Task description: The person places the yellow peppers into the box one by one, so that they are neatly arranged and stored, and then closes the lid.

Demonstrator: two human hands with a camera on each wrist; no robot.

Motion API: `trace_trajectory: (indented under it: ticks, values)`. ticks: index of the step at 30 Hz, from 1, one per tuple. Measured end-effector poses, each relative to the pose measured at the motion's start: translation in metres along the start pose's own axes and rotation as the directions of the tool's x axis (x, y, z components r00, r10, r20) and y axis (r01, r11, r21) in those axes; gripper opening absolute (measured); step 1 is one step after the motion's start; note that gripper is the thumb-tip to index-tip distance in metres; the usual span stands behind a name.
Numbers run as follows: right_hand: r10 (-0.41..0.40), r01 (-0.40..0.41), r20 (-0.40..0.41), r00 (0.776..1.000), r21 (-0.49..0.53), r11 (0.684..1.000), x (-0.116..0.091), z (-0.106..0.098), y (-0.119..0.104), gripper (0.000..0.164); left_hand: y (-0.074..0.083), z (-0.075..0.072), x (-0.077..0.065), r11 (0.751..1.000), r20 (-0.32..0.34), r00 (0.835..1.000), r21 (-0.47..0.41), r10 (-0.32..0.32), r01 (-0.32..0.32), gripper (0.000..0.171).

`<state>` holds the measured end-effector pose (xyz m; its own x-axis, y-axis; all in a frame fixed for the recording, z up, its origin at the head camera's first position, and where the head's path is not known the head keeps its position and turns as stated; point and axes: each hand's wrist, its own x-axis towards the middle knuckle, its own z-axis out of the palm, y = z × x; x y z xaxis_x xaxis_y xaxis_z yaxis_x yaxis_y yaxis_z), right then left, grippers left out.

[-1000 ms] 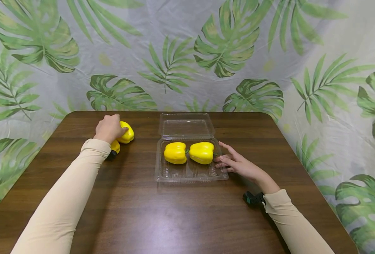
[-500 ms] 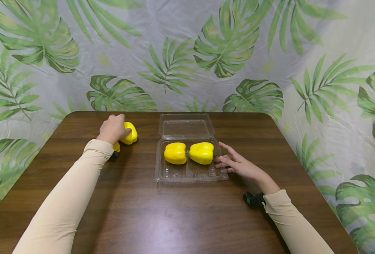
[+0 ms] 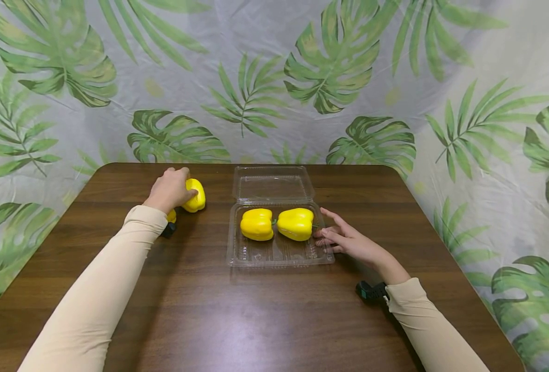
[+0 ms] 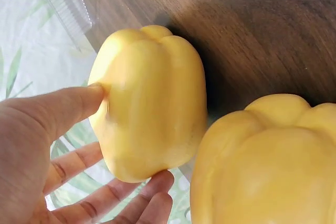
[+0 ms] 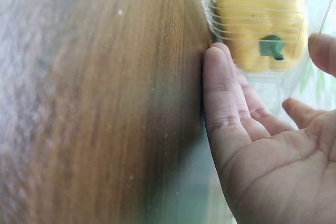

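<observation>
Head view: At the left of the table [image 3: 255, 320], the left hand [image 3: 169, 191] is gripping a yellow pepper [image 3: 196, 196]; a second loose pepper [image 3: 171, 216] is showing partly beneath the wrist. In the centre, a clear box [image 3: 281, 262] is lying open, its lid [image 3: 274, 183] folded back, with two boxed peppers [image 3: 256, 225] sitting side by side. The right hand [image 3: 355, 244] is resting at the box's right side.

Left wrist view: The thumb is pressing the pepper's side and the fingers are curving beneath, spread as wide as the pepper. Whether it is lifting off the table, I cannot tell.

Right wrist view: Nearly straight fingers are lying against the box, grasping nothing. The step seems to be picking up; the next move is probably calling for a lift clear of the neighbouring pepper.
</observation>
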<state>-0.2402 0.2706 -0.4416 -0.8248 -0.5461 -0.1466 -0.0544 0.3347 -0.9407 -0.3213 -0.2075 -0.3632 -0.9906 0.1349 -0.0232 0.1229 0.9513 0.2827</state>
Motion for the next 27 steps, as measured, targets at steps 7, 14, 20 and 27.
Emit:
trace_trajectory:
  ticks: [7, 14, 20, 27]
  values:
    - [-0.003, 0.003, 0.002, 1.0, -0.002, 1.0, 0.0003, -0.0002, 0.0009, 0.071, -0.0032, 0.0011, 0.0021, 1.0, 0.017, 1.0, -0.012, 0.018, -0.018, 0.059]
    - [0.0, 0.0, 0.003, 1.0, -0.001, 1.0, 0.0005, 0.0003, 0.0, 0.072, -0.0072, 0.0009, 0.0005, 1.0, 0.025, 1.0, -0.027, 0.009, -0.008, 0.061]
    - [0.002, -0.002, -0.001, 1.0, -0.008, 1.0, 0.0013, 0.0009, 0.0001, 0.072, -0.0085, -0.0016, -0.0015, 1.0, 0.036, 0.999, -0.026, 0.014, -0.013, 0.062]
    - [0.001, -0.001, -0.002, 1.0, -0.01, 1.0, 0.001, 0.0005, -0.0002, 0.071, -0.0093, -0.0026, -0.0014, 0.999, 0.037, 0.999, -0.034, 0.036, -0.035, 0.06]
